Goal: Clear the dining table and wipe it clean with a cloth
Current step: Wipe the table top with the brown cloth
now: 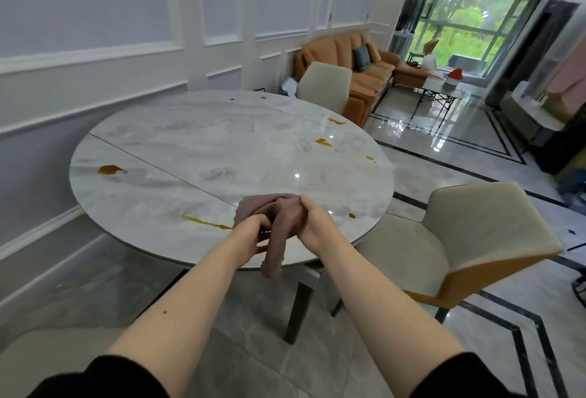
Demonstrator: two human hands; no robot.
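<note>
Fingers of both hands grip a cloth (279,223) above the sauce-spotted marble table (203,144).

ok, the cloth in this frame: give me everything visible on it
The cloth is a dull mauve-brown, soft, towel-like fabric, bunched and creased rather than spread flat. Both hands hold it above the near edge of the round marble table: the left hand grips its lower left part, the right hand clasps its right side. One loose end hangs down past the table rim. Whether it touches the tabletop cannot be told.

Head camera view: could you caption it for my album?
Both hands grip a brown cloth over a sauce-stained marble table.
</note>
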